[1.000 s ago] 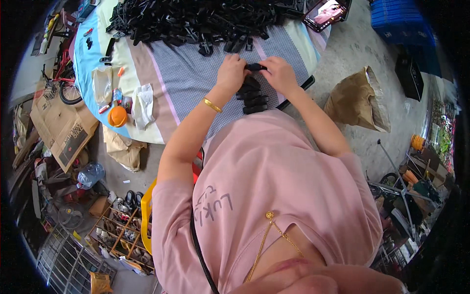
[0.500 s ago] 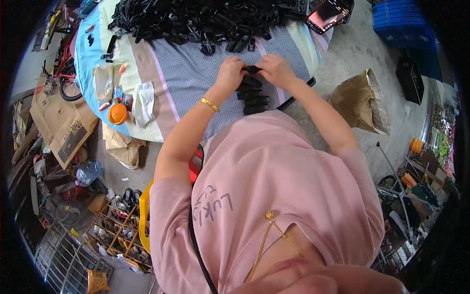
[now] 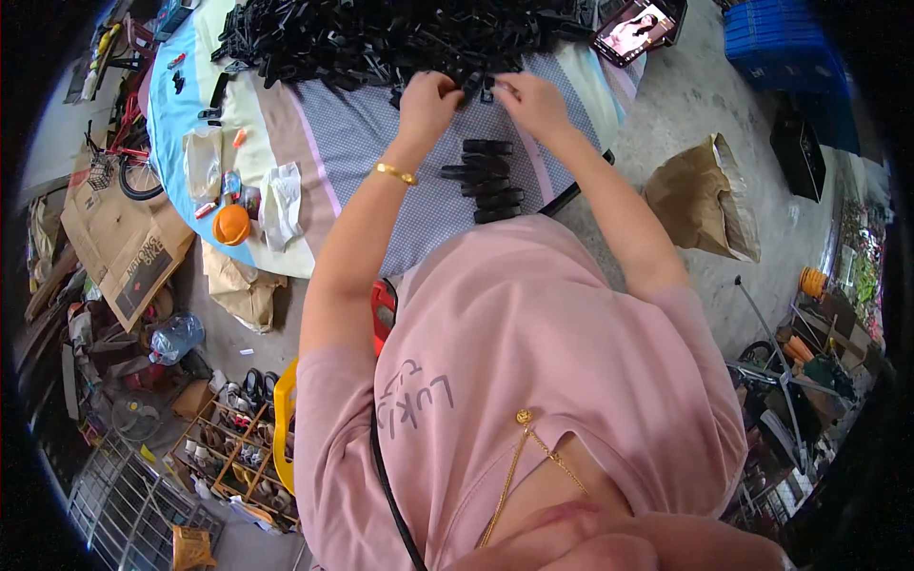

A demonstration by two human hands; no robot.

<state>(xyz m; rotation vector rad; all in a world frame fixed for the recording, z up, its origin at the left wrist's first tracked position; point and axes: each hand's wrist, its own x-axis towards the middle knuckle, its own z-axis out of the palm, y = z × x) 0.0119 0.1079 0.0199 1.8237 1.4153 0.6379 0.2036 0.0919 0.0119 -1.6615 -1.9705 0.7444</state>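
A large heap of black plastic clip-like pieces (image 3: 381, 43) covers the far part of the cloth-covered table. At its near edge, my left hand (image 3: 428, 107) has its fingers curled on a black piece that they partly hide. Just to its right, my right hand (image 3: 535, 103) holds thumb and forefinger slightly apart, close to a small black piece (image 3: 486, 93) at the heap's edge. Nearer my body, several black pieces lie stacked in a neat row (image 3: 490, 183), touched by neither hand.
A lit phone (image 3: 636, 30) stands at the table's far right. Orange round thing (image 3: 230, 225), plastic bags (image 3: 280, 205) and small items lie on the left. An open brown sack (image 3: 703, 200) stands on the floor to the right; flattened cardboard (image 3: 124, 238) leans at left.
Both hands have moved away from me to the heap. The black piece they held together now lies at the far end of the stacked row. The phone's picture has changed.
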